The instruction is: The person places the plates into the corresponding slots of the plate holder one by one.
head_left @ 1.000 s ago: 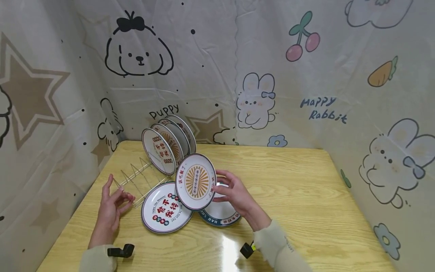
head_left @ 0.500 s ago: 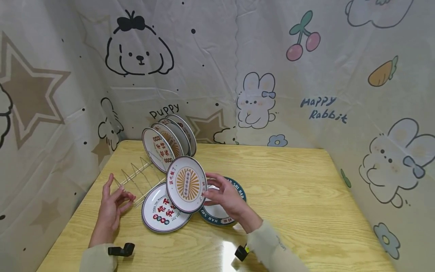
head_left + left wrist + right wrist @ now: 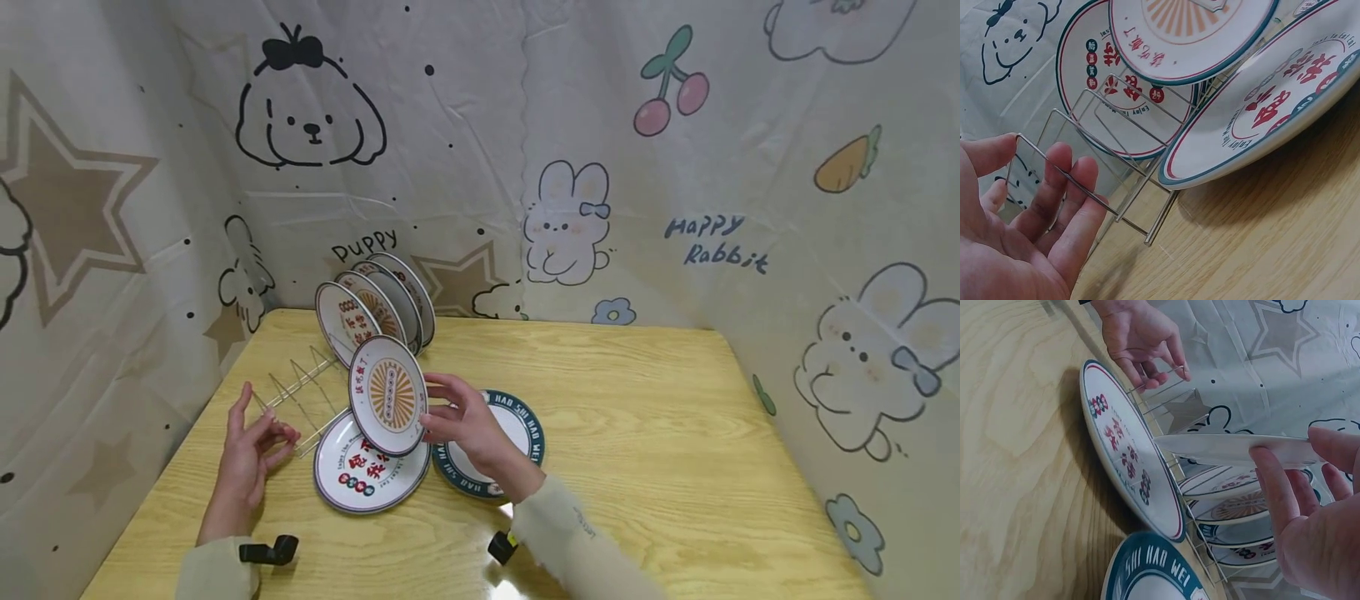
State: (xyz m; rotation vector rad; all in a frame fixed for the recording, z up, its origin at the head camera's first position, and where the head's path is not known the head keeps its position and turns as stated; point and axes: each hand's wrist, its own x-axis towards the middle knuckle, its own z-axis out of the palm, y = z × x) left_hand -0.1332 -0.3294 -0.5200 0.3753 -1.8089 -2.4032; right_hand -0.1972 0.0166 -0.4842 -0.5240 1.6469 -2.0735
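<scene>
My right hand (image 3: 468, 423) pinches the right rim of a white plate with an orange sunburst (image 3: 388, 396), its thumb on the printed face. The plate is tilted up over the front part of a wire dish rack (image 3: 296, 387). My left hand (image 3: 1035, 219) grips the rack's near end wire, fingers curled about it. Several plates (image 3: 347, 321) stand on edge at the rack's far end. Below the held plate, a white plate with red characters (image 3: 360, 475) lies beside the rack and is partly hidden. The right wrist view shows the held plate (image 3: 1235, 449) edge-on.
A plate with a dark green lettered rim (image 3: 532, 433) lies right of the red-character plate, partly behind my right forearm. The wooden table (image 3: 637, 433) meets a printed cloth (image 3: 465, 200) at the back and sides.
My right hand has carried the sunburst plate leftward, closer to the standing plates. More of the green-rimmed plate now shows. The left hand stays at the rack's end.
</scene>
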